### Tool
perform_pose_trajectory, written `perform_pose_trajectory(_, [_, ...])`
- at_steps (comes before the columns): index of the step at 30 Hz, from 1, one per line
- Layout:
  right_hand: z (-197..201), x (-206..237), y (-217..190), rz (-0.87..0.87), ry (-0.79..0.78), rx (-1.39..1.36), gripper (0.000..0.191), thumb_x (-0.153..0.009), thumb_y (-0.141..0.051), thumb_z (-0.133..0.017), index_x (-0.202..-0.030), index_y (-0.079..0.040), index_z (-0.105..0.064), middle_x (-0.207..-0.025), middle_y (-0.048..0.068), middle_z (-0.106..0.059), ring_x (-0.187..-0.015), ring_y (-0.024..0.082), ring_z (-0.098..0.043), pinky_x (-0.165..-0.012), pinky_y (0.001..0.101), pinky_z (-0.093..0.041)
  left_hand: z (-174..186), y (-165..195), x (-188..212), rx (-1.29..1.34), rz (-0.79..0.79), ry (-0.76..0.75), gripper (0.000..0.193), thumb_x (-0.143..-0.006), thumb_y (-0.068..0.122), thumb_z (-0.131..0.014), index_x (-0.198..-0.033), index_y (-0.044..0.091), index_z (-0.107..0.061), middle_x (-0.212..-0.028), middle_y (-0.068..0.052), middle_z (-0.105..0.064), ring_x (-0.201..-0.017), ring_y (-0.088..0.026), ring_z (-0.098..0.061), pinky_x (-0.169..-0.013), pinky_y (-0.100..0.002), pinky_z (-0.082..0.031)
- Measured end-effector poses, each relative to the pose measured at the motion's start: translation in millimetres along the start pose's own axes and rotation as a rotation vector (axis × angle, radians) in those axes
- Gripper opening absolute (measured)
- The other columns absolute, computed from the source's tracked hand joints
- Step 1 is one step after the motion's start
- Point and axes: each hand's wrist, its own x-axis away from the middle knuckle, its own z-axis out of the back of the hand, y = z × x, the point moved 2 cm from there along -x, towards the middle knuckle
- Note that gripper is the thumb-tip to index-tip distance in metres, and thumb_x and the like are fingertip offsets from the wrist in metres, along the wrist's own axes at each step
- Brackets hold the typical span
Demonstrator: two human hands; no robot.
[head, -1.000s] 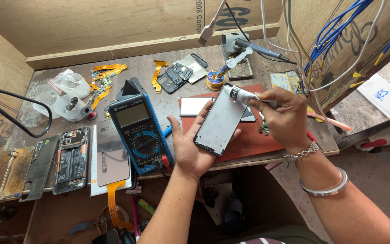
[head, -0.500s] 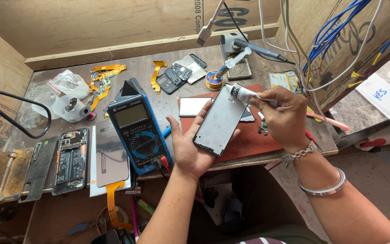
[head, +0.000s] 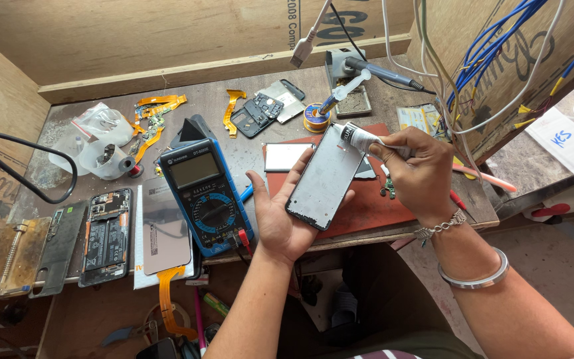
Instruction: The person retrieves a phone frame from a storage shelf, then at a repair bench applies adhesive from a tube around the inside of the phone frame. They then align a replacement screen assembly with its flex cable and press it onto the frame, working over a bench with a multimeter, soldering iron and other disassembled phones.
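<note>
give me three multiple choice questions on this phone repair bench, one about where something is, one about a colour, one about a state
1. Where does the multimeter lie relative to the left hand?
A. to its left on the bench
B. behind the wires at the right
C. under the red mat

2. What colour is the multimeter's casing?
A. yellow
B. blue
C. white

3. How is the phone panel being held?
A. flat on the bench, untouched
C. propped against the back wall
B. resting in the left hand, with the small tube in the right hand at its upper edge

Answers:
1 A, the meter sits on the bench just left of the hand.
2 B, a blue case surrounds its screen and dial.
3 B, the left palm and fingers cradle the panel while the tube's tip meets its top edge.
</note>
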Motion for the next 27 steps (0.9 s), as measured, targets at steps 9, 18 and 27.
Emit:
perform_pose_trajectory(9, [2,3,3,0.029,0.022,0.029,0.008,-0.092,0.001,-0.082,-0.093,0.000,-0.074,-0.070,-0.001,-0.064,-0.064,0.000,-0.051,-0.051,0.0220,-0.037,0,-1,0,-0.015,-0.002,0.004,0.110,-0.083,0.091,-0.021,-0.157,0.010,-0.036,-0.159,-0.017,-0.041,-0.144,-0.039,-0.044,-0.114,-0.065,-0.040])
perform_pose_trajectory(18, [12,13,26,-0.290,0.169,-0.694,0.022,-0.101,-0.015,-0.076,-0.111,-0.005,-0.059,-0.096,0.003,-0.072,-0.081,0.015,-0.070,-0.074,0.0303,-0.061,1,-1,-1,0.018,-0.036,0.010,0.107,-0.085,0.089,-0.023,-0.156,0.009,-0.035,-0.159,-0.018,-0.040,-0.145,-0.039,-0.043,-0.115,-0.066,-0.038])
perform_pose_trajectory(27, [-2,90,-31,-0.836,-0.104,-1.149,0.049,-0.104,-0.032,-0.052,-0.143,-0.002,-0.054,-0.130,0.012,-0.063,-0.119,0.024,-0.060,-0.104,0.0397,-0.050,16,-1,-5,0.037,-0.087,0.046,0.115,-0.088,0.088,-0.027,-0.159,-0.002,-0.033,-0.159,-0.019,-0.044,-0.146,-0.035,-0.044,-0.123,-0.048,-0.032])
